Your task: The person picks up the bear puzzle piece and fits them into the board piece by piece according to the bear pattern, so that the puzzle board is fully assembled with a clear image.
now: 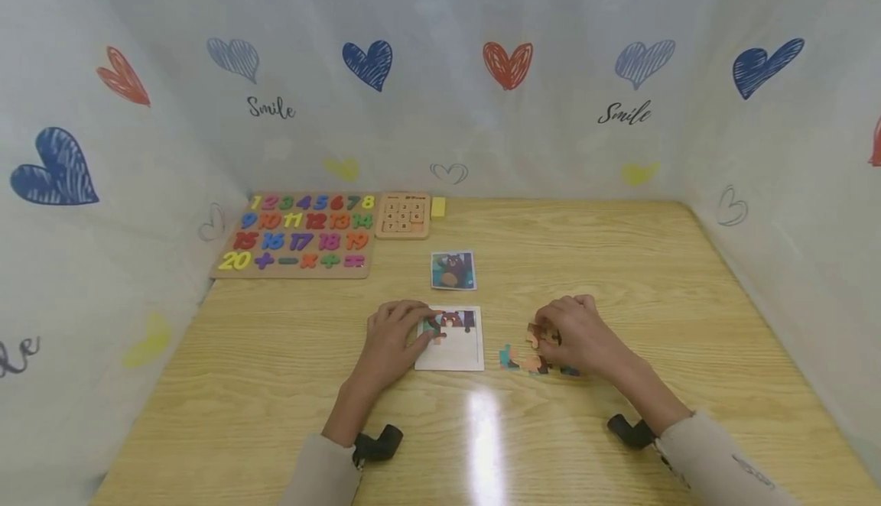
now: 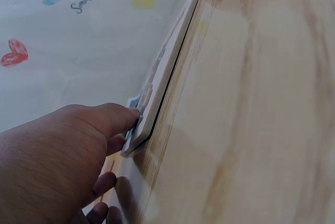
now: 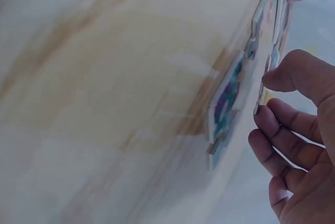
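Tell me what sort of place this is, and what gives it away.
Probably a play or learning corner, perhaps a screened booth: heart-printed sheeting lines three sides of a wooden table bearing a colourful number board and a part-filled bear jigsaw.

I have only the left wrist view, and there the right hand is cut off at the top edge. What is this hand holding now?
Observer: The right hand pinches a puzzle piece.
Operator: Thank you. In my view, I see the puzzle board only from its edge. Which part of it is filled?
Observer: In the head view, the puzzle board is filled mainly along its far side, where a bear's face shows.
Operator: And what is lying just beyond the board?
Observer: A small card with a bear picture, apart from the board.
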A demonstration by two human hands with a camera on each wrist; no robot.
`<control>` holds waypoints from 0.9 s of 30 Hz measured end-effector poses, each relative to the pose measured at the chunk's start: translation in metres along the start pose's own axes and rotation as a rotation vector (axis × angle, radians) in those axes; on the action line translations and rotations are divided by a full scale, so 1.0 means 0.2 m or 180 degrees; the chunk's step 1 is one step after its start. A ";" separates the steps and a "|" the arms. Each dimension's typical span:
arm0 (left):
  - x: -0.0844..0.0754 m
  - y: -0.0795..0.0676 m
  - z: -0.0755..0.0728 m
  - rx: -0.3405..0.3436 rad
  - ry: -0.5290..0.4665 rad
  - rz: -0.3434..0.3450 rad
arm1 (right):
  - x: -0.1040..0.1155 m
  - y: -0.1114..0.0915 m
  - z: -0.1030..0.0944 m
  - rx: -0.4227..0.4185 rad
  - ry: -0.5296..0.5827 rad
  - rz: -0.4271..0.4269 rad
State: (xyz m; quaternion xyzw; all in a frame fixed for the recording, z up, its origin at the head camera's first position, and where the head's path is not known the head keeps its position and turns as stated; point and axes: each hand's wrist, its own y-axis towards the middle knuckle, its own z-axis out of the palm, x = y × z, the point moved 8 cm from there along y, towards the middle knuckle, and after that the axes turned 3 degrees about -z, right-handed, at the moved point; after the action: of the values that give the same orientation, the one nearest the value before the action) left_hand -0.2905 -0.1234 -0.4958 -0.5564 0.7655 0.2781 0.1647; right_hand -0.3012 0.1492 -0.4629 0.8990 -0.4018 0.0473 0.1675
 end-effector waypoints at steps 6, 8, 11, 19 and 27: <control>0.00 0.00 0.00 -0.0027 0.0017 0.0026 | 0.04 0.03 -0.06 -0.0171 -0.0058 -0.0170; 0.01 0.00 0.00 -0.0012 0.0022 0.0023 | 0.05 0.04 -0.07 -0.0176 -0.0060 -0.0190; 0.01 0.00 0.01 0.0006 0.0027 0.0016 | 0.06 0.05 -0.08 -0.0167 -0.0029 -0.0189; 0.02 0.00 0.01 0.0033 0.0059 -0.0014 | 0.13 0.11 -0.08 -0.0207 0.0034 -0.0236; 0.02 0.00 0.01 0.0033 0.0045 -0.0009 | 0.19 0.16 -0.08 -0.0168 0.0025 -0.0327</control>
State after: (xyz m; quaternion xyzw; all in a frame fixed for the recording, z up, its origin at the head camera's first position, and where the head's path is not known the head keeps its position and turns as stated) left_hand -0.2910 -0.1249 -0.4992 -0.5585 0.7673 0.2699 0.1626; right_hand -0.2988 0.1071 -0.4313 0.9136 -0.3555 0.0316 0.1949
